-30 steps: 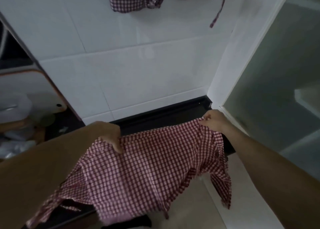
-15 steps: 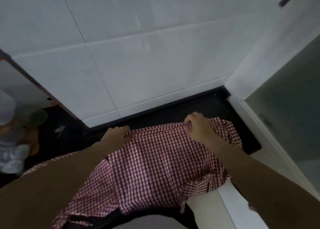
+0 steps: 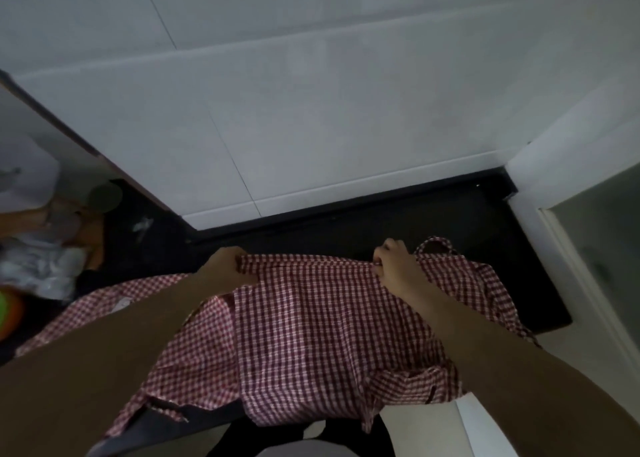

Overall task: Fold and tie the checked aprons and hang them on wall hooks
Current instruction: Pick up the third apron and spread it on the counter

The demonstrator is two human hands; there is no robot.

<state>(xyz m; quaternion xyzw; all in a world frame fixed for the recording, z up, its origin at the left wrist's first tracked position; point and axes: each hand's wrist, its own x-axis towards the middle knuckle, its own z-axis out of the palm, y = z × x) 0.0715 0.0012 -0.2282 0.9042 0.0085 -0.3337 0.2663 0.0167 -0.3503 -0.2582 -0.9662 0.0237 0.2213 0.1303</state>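
A red and white checked apron lies spread across a black countertop, its lower part hanging over the front edge. My left hand grips the apron's far edge on the left. My right hand pinches the same far edge further right. A strap loop sticks out just beyond my right hand. More checked cloth runs under my left forearm toward the left. No wall hooks or hung aprons are in view.
A white tiled wall rises right behind the counter. A white door frame and a frosted glass panel close off the right. Cluttered items and plastic bags sit at the far left.
The view has tilted down, so the aprons hanging on the wall left the picture. Both hands brought the apron down from the air onto the counter and moved closer together.
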